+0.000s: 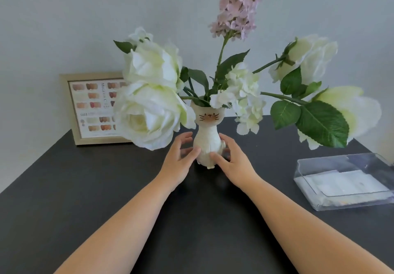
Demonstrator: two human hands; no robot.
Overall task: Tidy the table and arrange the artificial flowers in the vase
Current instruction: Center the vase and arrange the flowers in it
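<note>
Head view: both arms stretched fwd; left hand [178,160] & right hand [231,160], fingers spread, cup vase [208,143] sides, thumbs touching, on table [106,188].

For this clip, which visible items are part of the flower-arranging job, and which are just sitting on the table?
Part of the job:
- cat-shaped vase
- white roses
- lilac sprig
- white hydrangea
- left hand and right hand, either side of the vase

Just sitting there:
- framed colour chart
- clear plastic tray
</note>
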